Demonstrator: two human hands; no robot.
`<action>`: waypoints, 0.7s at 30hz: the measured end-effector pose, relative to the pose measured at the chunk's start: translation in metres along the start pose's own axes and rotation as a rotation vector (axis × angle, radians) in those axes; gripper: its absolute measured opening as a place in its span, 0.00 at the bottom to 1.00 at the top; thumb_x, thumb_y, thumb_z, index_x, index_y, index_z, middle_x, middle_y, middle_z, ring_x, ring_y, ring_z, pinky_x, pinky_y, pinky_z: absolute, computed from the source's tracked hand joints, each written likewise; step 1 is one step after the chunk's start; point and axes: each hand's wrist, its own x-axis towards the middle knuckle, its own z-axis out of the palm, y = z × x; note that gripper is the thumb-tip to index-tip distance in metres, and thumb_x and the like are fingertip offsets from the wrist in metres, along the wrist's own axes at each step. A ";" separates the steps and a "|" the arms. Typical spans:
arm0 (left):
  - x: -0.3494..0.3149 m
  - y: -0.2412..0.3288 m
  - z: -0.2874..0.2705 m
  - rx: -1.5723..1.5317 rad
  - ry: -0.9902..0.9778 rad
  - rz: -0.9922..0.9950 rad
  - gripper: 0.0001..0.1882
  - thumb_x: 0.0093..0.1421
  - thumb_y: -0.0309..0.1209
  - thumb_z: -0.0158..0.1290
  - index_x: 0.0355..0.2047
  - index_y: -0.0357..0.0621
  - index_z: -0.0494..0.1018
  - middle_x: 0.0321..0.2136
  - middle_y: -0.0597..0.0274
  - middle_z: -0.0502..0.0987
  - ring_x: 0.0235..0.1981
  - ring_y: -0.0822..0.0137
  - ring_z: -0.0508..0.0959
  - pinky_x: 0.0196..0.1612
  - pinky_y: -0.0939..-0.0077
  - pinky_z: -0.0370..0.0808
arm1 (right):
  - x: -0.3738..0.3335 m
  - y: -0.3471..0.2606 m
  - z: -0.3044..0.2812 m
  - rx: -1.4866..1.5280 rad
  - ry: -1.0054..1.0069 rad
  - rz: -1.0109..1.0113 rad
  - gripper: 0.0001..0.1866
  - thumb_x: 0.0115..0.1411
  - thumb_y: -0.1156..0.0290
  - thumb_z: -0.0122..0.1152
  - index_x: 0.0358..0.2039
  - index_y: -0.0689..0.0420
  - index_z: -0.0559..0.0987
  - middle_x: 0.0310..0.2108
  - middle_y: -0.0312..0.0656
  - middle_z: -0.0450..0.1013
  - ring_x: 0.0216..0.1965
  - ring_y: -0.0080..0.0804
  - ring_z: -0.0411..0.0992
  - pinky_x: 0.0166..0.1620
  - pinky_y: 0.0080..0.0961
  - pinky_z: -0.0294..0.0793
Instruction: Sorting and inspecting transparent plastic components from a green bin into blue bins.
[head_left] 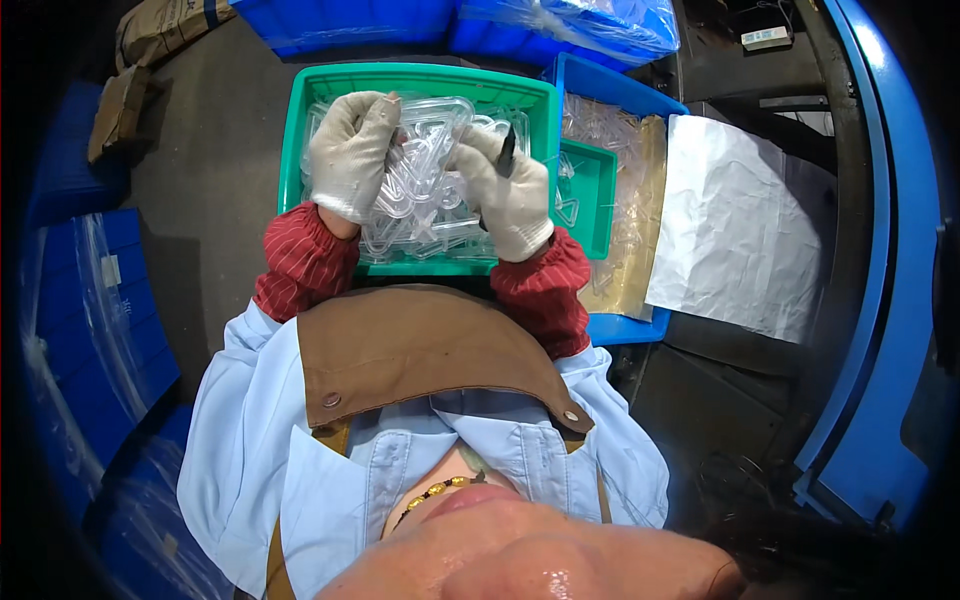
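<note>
My left hand [355,155], in a white knit glove, pinches the left side of a clear plastic triangular frame [437,112]. My gloved right hand [507,195] is closed at the frame's right side, and a slim black tool [507,150] sticks up between its fingers. The tool's working end is hidden, so its kind cannot be told. Both hands are above a green bin [420,270] heaped with similar clear plastic pieces [425,225].
To the right, a blue bin [625,328] contains a small green tray [597,195] and clear scraps on cardboard. Beside it lies a crumpled white sheet [740,230]. Blue crates [340,25] stand beyond the green bin, others [110,310] at left. A blue machine frame [880,350] borders the right.
</note>
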 end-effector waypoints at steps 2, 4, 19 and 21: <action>-0.001 -0.001 0.003 0.030 0.031 0.051 0.10 0.59 0.32 0.53 0.34 0.38 0.70 0.21 0.67 0.72 0.20 0.82 0.68 0.23 0.90 0.64 | -0.002 0.004 0.007 -0.012 0.013 -0.041 0.20 0.56 0.70 0.60 0.47 0.67 0.72 0.26 0.33 0.72 0.23 0.14 0.64 0.28 0.12 0.65; 0.001 0.002 0.005 0.017 -0.011 0.013 0.09 0.59 0.32 0.53 0.34 0.38 0.70 0.21 0.67 0.72 0.20 0.82 0.68 0.23 0.90 0.65 | 0.003 0.006 0.006 -0.069 -0.029 -0.009 0.21 0.56 0.69 0.59 0.48 0.67 0.71 0.25 0.31 0.69 0.24 0.13 0.63 0.26 0.11 0.64; -0.016 0.007 0.012 -0.006 -0.112 -0.088 0.10 0.57 0.33 0.55 0.31 0.39 0.71 0.20 0.66 0.73 0.20 0.79 0.71 0.22 0.84 0.70 | -0.001 0.007 -0.009 -0.021 -0.028 -0.201 0.19 0.55 0.77 0.57 0.48 0.66 0.71 0.31 0.34 0.72 0.31 0.18 0.69 0.35 0.14 0.69; -0.011 0.004 0.001 0.199 -0.290 -0.061 0.10 0.58 0.32 0.53 0.33 0.38 0.70 0.20 0.67 0.72 0.19 0.80 0.70 0.21 0.85 0.68 | 0.006 0.005 -0.015 -0.116 0.032 -0.159 0.19 0.55 0.78 0.57 0.49 0.66 0.70 0.32 0.35 0.72 0.30 0.16 0.68 0.34 0.13 0.69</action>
